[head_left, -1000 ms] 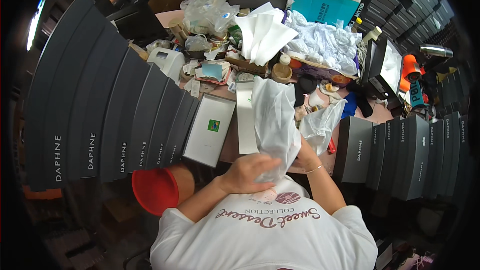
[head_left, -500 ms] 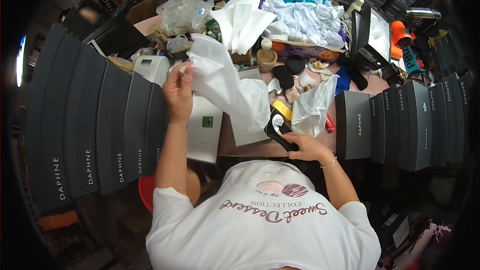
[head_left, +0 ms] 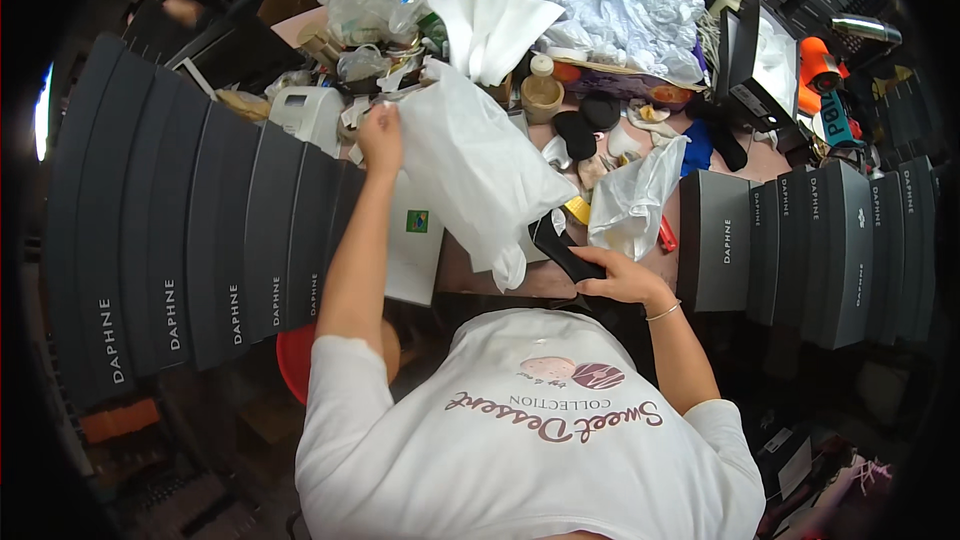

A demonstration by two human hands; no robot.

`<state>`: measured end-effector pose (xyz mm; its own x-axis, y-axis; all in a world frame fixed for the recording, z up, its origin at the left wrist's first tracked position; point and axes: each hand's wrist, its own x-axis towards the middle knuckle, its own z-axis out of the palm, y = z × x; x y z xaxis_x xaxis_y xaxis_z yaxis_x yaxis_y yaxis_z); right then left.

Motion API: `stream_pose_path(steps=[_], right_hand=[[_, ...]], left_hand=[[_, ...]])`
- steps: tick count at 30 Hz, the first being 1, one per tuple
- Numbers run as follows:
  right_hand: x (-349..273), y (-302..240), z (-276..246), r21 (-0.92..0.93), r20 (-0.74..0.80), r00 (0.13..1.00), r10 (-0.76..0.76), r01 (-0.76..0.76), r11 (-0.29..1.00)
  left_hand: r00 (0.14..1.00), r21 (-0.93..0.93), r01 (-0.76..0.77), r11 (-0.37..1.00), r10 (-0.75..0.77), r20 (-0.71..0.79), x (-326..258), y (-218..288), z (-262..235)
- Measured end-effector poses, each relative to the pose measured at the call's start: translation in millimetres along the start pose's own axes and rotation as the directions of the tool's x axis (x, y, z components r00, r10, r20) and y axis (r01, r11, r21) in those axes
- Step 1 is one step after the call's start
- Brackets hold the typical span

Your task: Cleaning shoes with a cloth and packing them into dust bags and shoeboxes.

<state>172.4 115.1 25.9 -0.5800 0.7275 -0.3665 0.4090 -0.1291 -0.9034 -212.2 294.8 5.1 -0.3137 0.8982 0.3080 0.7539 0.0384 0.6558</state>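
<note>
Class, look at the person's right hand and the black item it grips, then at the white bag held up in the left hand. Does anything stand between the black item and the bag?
Nothing visible does. The right hand grips the black item just below the white bag, which the left hand holds up; the bag's lower corner hangs right beside it.
</note>
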Motion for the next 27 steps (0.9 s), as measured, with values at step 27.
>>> stream_pose_path(steps=[27], right_hand=[[15,-40,-12,0.751,0.013,0.99,0.141,-0.103,0.652]], left_hand=[[0.934,-0.541,-0.129,0.831,0.285,0.216,-140,110,-4]])
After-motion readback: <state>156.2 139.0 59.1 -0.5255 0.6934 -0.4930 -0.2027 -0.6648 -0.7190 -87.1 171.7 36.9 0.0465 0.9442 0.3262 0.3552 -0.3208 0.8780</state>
